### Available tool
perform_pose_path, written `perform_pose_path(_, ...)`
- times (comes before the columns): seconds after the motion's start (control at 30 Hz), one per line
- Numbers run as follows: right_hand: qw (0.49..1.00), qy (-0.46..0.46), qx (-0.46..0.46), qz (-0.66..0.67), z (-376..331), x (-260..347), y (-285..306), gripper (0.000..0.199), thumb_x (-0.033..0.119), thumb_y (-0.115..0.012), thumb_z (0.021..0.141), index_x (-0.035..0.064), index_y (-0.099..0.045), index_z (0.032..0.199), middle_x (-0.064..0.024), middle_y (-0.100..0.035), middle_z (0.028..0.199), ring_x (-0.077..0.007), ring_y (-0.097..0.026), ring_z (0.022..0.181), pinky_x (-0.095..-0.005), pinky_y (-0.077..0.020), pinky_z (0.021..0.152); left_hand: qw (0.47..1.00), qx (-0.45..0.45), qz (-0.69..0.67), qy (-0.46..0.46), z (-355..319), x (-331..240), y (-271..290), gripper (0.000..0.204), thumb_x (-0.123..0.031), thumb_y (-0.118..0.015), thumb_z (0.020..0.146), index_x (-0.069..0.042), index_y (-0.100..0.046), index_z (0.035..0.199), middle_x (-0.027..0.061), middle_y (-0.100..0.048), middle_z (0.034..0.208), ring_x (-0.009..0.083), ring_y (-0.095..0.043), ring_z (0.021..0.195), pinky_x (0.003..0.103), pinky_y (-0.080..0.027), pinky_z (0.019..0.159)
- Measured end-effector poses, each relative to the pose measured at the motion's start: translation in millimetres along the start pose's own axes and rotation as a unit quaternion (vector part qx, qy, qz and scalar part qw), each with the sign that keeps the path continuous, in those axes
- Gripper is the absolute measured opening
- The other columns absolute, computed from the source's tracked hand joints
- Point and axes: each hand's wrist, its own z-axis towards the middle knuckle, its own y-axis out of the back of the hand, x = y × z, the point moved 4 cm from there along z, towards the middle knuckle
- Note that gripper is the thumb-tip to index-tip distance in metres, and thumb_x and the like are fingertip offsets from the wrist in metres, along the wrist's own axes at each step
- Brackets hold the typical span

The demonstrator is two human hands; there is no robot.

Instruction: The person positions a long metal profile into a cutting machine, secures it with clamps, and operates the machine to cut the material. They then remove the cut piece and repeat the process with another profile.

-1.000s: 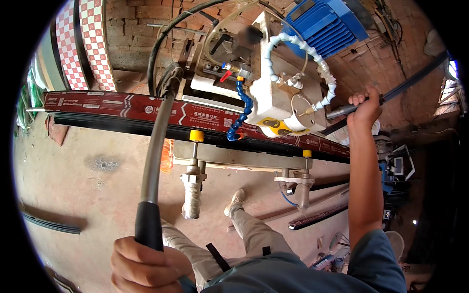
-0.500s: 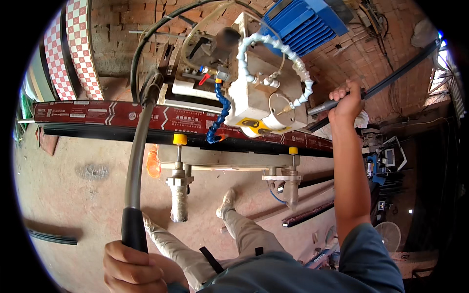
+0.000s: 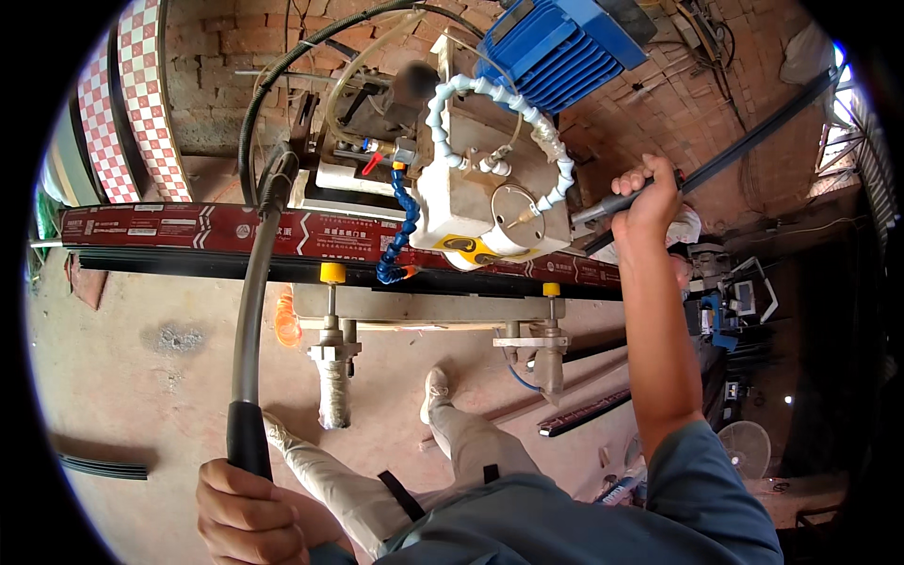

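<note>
My left hand (image 3: 247,518) is wrapped round the black grip of a long metal lever (image 3: 254,320), which runs up to the left side of a white machine head (image 3: 461,202). Raised at the right, my right hand (image 3: 650,202) closes round a second, shorter lever handle (image 3: 605,211) beside the machine head. A long dark profile bar with printed red film (image 3: 188,226) lies across the machine, passing under its head. Two upright clamp cylinders with yellow tips (image 3: 332,273) stand along the near side of the bar.
A blue finned motor (image 3: 565,52) sits behind the head. A white segmented hose (image 3: 556,141) and a blue one (image 3: 405,221) curl round it. Checkered panels (image 3: 151,104) lean at the far left. More profiles (image 3: 584,412) lie on the floor, with a fan (image 3: 746,447) at the right.
The whole view has shifted slightly, so the machine and my right hand appear a little further left. Both hands keep their hold on the levers.
</note>
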Motion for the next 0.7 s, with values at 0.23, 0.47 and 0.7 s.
perform_pose_path(0.23,1.000,0.024,-0.015,0.001,3.3,-0.6,-2.6,0.021,0.012,-0.058,0.082,0.0096,-0.044,0.068,-0.0008,-0.039,0.054,-0.0142,-0.037,0.045,-0.0307,-0.0351,0.048,1.000,0.003,-0.024,-0.019,-3.0,-2.1,2.4,0.041,-0.044,-0.072,0.084,-0.024,-0.046,0.059,-0.0136,-0.047,0.052,0.0008,-0.047,0.049,0.020,-0.033,0.054)
perform_pose_path(0.47,0.999,0.030,0.015,0.003,3.4,-2.0,2.6,0.016,0.012,-0.058,0.082,0.0071,-0.047,0.070,-0.0011,-0.040,0.054,-0.0142,-0.037,0.044,-0.0312,-0.0350,0.048,1.000,0.015,-0.013,0.008,0.7,-3.0,6.6,0.040,-0.043,-0.072,0.084,-0.024,-0.047,0.059,-0.0132,-0.047,0.052,0.0022,-0.048,0.049,0.021,-0.034,0.053)
perform_pose_path(0.7,0.999,0.040,-0.018,-0.016,1.6,-5.7,-1.5,0.021,0.013,-0.060,0.081,0.0109,-0.042,0.070,-0.0011,-0.039,0.054,-0.0143,-0.036,0.046,-0.0314,-0.0335,0.050,0.999,-0.053,0.003,0.010,-26.3,-4.4,0.9,0.037,-0.032,-0.075,0.078,-0.023,-0.047,0.056,-0.0134,-0.049,0.052,0.0024,-0.048,0.049,0.021,-0.031,0.053)
